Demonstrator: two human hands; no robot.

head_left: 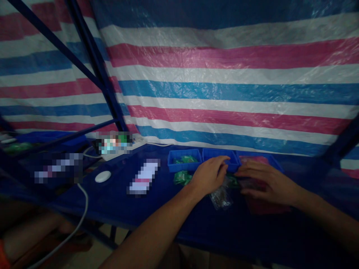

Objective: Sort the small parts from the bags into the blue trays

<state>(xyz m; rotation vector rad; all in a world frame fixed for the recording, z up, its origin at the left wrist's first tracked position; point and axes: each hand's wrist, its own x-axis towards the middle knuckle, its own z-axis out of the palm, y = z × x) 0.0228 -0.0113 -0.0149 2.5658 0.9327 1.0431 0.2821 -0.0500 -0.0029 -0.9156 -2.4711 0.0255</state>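
My left hand (211,173) is bent over the table in front of the middle blue bin (208,154), its fingers curled together. What they hold, if anything, is hidden. Just below it a clear plastic packet (221,197) shows, its contents too blurred to name. My right hand (267,184) hovers over pink-red packets (259,205), fingers stretched to the left and thumb apart. Between the hands some green packaging (232,182) is partly covered. Left of my left hand lie green packets (182,178), next to a blue bin (170,164) holding more green packets.
A third blue bin (276,163) with pink-red contents stands at the right. Left on the blue table (157,209) are a blurred-out phone-like slab (144,177) and a white round object (103,176). A white cable (85,203) hangs at the edge, near another person's arm (33,228).
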